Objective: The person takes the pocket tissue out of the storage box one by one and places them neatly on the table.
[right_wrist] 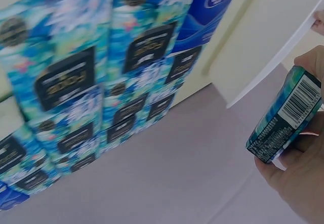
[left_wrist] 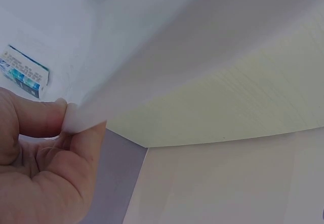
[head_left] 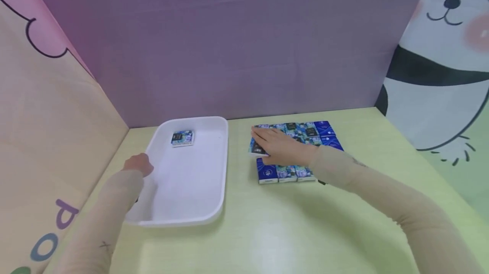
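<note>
My left hand (head_left: 139,164) pinches the left rim of a white plastic tray (head_left: 191,189), thumb inside and fingers under the edge in the left wrist view. One small tissue pack (head_left: 182,138) with a blue floral print lies near the far end of the tray. My right hand (head_left: 284,146) holds another tissue pack (right_wrist: 286,115) between thumb and fingers, its barcode side showing in the right wrist view. That hand is over the left part of a group of tissue packs (head_left: 287,174) laid in rows, and hides some of them.
Right of the tray, the grouped packs show floral and plain dark blue faces (head_left: 324,128). A purple-grey partition (head_left: 244,53) stands along the back of the pale yellow table (head_left: 244,240). Printed side panels, one with a panda (head_left: 439,108), flank the table.
</note>
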### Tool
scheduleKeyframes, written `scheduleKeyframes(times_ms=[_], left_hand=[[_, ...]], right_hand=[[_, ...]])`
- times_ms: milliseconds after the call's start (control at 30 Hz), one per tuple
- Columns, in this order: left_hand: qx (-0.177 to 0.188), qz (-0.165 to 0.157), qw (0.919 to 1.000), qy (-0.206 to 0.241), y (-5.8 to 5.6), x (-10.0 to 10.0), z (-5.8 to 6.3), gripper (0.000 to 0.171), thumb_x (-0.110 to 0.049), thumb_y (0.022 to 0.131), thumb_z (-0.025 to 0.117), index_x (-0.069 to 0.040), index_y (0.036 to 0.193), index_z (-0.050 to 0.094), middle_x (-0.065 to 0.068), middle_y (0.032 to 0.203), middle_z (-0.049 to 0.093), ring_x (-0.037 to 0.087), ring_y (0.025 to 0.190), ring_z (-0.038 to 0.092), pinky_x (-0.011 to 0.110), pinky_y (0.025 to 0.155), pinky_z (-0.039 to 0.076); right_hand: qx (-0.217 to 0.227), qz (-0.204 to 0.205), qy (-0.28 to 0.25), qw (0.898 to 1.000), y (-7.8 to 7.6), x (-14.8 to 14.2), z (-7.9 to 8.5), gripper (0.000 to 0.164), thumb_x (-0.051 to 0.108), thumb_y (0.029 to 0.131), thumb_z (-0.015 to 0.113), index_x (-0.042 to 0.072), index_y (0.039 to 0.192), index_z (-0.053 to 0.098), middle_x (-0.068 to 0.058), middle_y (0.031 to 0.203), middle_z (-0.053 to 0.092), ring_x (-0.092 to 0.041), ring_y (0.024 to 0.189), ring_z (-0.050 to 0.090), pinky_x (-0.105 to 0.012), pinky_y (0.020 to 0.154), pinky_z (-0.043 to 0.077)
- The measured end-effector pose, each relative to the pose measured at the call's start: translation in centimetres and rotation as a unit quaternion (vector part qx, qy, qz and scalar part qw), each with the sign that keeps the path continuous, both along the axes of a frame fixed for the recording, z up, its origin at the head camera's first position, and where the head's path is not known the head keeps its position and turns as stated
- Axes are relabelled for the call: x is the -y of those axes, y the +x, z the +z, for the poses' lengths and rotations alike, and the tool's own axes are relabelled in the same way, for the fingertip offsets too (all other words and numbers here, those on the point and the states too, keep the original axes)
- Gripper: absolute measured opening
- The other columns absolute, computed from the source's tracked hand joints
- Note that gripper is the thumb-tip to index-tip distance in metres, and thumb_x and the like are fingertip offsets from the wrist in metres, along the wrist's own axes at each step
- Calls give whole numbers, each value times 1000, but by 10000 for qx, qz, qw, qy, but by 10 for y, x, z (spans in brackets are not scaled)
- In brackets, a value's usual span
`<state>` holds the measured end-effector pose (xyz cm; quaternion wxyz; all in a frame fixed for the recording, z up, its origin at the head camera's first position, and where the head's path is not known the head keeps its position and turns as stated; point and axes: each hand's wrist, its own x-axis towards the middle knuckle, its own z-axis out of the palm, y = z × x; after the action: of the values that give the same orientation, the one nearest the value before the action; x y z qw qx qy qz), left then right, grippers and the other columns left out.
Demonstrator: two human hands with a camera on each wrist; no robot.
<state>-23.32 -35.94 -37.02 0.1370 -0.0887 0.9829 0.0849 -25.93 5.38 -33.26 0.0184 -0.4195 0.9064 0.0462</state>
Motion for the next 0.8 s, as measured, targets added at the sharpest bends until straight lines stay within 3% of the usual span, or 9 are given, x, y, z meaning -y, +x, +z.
scheduleKeyframes(times_ms=[300,800], left_hand=[[-35,37,10000,-32,0,1,-1,28,-10,82,48,15,95,52,24,79,58,33,71,57,43,67,50],[-33,195,9998,-73,1,-2,-1,28,-10,83,48,15,97,51,24,80,57,32,71,58,41,66,51]], right_hand=[[158,-254,-167,9994,4,-19,-1,81,34,87,58,3,145,11,-12,153,9,-29,141,11,-47,112,16],[135,-157,-540,9983,18,-75,-9,82,33,84,63,2,145,15,-15,152,14,-34,138,19,-50,110,22]])
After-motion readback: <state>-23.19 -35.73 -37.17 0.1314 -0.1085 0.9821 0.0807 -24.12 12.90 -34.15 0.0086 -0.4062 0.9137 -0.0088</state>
